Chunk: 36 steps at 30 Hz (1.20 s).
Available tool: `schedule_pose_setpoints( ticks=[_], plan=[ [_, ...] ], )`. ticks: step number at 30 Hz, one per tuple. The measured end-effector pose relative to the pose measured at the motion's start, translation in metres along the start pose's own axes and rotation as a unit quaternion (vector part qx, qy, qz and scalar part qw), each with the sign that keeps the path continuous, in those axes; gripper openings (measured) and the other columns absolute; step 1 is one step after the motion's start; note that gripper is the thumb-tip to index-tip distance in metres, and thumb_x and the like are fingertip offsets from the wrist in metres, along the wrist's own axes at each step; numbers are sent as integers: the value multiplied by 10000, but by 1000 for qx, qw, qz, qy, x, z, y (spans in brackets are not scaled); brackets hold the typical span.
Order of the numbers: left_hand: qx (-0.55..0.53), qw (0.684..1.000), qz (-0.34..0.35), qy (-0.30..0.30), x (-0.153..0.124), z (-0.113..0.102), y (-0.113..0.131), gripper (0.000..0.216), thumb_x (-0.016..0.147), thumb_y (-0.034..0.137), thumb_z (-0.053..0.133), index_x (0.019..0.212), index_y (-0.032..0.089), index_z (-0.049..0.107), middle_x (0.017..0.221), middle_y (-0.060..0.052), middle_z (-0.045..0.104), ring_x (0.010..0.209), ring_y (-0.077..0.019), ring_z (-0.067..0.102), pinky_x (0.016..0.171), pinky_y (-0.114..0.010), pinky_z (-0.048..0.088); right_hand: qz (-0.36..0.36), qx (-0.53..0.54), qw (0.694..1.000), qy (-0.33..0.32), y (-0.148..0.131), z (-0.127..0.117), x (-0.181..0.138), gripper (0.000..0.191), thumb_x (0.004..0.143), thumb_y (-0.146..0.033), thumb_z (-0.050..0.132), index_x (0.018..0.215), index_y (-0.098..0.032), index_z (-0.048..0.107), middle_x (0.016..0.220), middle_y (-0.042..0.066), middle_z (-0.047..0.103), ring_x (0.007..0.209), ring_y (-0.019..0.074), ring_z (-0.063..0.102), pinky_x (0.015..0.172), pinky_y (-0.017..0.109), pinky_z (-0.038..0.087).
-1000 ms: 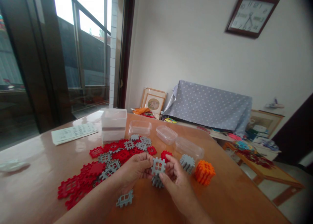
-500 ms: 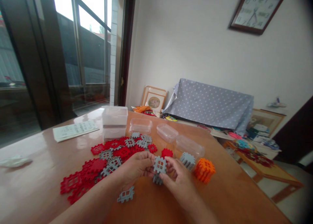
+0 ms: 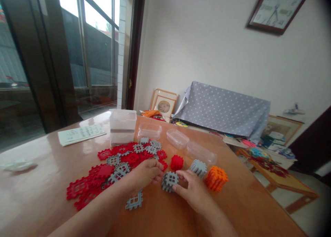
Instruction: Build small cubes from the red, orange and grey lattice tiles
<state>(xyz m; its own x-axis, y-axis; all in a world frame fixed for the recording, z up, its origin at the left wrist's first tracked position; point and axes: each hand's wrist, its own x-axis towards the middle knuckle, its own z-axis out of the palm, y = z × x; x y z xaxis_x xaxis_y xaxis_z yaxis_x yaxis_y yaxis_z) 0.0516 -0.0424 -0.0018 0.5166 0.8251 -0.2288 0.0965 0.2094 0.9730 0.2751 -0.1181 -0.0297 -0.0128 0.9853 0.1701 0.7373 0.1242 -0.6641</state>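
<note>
A short stack of grey notched building tiles [image 3: 170,180] stands on the table, its top tile showing a four-pane window. My right hand [image 3: 192,187] is at the stack's right side, thumb and forefinger gripping the top tile's edge. My left hand [image 3: 150,173] hovers just left of the stack, fingers loosely apart and holding nothing. Left of it spreads a loose pile of red notched tiles [image 3: 103,173] mixed with grey window tiles [image 3: 113,160]. A single grey window tile [image 3: 134,199] lies nearer me, partly behind my left forearm.
Behind my hands stand a red stack [image 3: 177,162], a solid grey stack [image 3: 198,168] and an orange stack [image 3: 217,178]. Farther back are clear plastic trays [image 3: 178,139] and a tall clear box [image 3: 122,127]. A paper booklet [image 3: 81,134] and crumpled plastic [image 3: 19,165] lie left.
The grey window tile that both hands held up now rests on the grey stack. My left hand has let go and drawn slightly left; the right stays at the tile's edge.
</note>
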Motion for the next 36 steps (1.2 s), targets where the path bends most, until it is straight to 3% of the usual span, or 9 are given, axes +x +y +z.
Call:
schedule_pose_setpoints(
  ticks=[4,10,19,28,36],
  plan=[
    [68,998,-5,6,3,1,-5,201,723,288,561,873,169,623,774,-13,660,694,-146,603,664,-271,445,40,34,999,0,3,0,-1,568,797,-377,729,1316,-186,600,1116,82,640,1005,230,619,885,348,479],
    [91,995,-16,-33,2,2,-10,209,770,349,574,846,173,657,752,-16,648,696,-151,591,684,-275,441,95,94,991,-21,11,1,-1,478,890,-272,509,1354,-161,506,802,3,661,721,177,628,645,284,448],
    [54,995,-47,-75,-1,4,-11,268,759,417,639,876,180,680,790,-19,669,720,-147,593,726,-280,465,62,100,992,-40,2,7,-4,413,898,-232,459,1300,-179,538,745,-7,692,697,163,647,635,263,431],
    [39,995,-62,-69,-10,9,4,232,712,394,671,805,182,677,759,-13,648,695,-141,589,722,-280,470,32,84,995,-42,-12,3,-7,407,869,-172,460,1264,-173,554,684,-41,640,574,130,524,551,241,332],
    [64,993,-47,-87,-10,7,0,229,746,395,635,802,178,681,758,-17,654,719,-150,594,746,-294,479,38,72,996,-41,-13,2,-6,416,864,-165,459,1270,-184,547,698,-43,654,621,142,567,582,247,358]
  ],
)
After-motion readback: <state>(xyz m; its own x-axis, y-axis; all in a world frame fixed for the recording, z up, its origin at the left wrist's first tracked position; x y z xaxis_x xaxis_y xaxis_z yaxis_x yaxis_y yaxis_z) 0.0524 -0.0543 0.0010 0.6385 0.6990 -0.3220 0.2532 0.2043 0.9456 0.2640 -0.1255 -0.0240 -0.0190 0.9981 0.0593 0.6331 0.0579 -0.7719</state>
